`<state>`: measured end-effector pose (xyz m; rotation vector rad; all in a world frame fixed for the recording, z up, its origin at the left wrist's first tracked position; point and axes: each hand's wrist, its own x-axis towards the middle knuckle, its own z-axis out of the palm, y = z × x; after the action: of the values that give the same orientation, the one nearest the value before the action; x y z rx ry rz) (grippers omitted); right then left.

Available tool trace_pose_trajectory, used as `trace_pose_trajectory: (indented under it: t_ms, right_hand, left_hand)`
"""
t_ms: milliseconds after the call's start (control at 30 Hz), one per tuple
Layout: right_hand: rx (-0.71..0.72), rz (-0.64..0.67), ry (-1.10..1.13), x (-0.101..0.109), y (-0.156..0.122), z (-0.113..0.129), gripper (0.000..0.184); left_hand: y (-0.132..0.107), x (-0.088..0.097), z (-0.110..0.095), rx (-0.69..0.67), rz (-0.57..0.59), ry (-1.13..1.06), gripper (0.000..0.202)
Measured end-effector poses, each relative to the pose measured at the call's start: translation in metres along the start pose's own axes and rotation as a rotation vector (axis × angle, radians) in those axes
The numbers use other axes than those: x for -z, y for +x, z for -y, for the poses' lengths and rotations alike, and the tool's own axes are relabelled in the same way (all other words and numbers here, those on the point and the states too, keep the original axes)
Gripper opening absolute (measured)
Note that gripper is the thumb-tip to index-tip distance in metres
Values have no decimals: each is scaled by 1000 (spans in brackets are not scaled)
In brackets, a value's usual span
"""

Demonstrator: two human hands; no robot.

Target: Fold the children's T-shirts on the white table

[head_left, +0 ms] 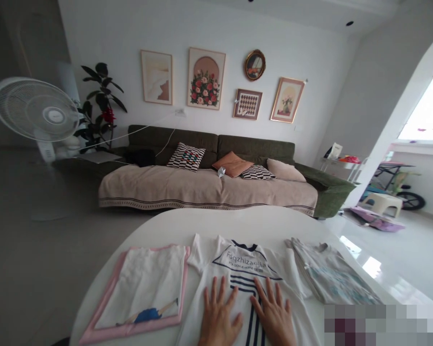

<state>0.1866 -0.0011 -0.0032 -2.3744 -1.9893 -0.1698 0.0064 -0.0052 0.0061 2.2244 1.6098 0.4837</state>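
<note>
Spread on the white table is a white T-shirt (245, 288) with a navy collar, dark lettering and navy stripes, its collar end facing away from me. My left hand (220, 312) lies flat on the shirt's front, fingers spread. Beside it, my right hand (274, 310) also rests flat, over the stripes, fingers apart. Neither hand grips the cloth. To the left are folded white and pink garments (144, 283), the white one on top with a blue printed figure. On the right lies a folded grey garment (332, 271) with a pale blue print. The shirt's lower end is out of view.
The white oval table (238, 218) has a rounded far edge. Behind it stands a green sofa (202, 187) with a beige cover and several cushions. A white fan (39, 110) is at left, a white stool (384, 204) at right. Pixelation covers the lower right corner.
</note>
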Motion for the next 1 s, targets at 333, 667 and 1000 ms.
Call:
trace_pose_trajectory:
  t_ms: [333, 667, 1000]
  right_hand:
    - [82, 48, 53, 3, 14, -8, 52]
    - [169, 21, 201, -5, 47, -28, 53]
    - [493, -292, 697, 163, -62, 36, 43]
  left_hand:
    - [-3, 26, 0, -53, 222, -66, 82]
    - [3, 11, -1, -43, 193, 2, 66]
    - [-12, 36, -15, -64, 173, -82, 76]
